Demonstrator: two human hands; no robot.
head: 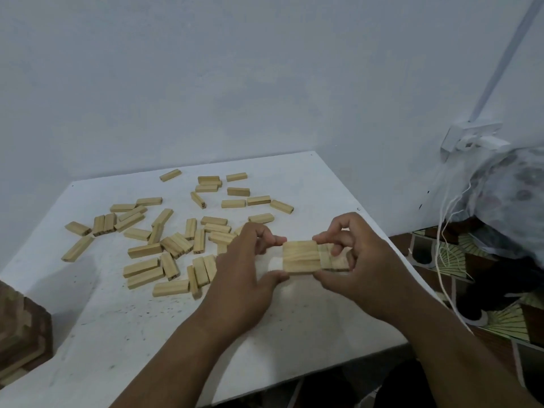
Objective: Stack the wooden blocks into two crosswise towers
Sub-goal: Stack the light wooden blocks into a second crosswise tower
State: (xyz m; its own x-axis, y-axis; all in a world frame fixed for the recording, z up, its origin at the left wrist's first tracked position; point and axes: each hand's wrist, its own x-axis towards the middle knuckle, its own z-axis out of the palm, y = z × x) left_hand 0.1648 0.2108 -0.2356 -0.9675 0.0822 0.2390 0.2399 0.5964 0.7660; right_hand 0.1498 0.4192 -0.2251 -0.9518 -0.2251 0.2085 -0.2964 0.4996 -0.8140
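Observation:
Several pale wooden blocks lie scattered over the left and far parts of the white table. Near the table's right edge, both hands hold a flat row of blocks laid side by side. My left hand pinches the row's left end between thumb and fingers. My right hand grips the right end, where another block or two show between its fingers. Whether the row touches the table is unclear.
A dark wooden object stands at the table's left front corner. A wall socket with white cords and a wrapped bundle sit to the right, above a patterned floor. The table's right edge runs just beside my right hand.

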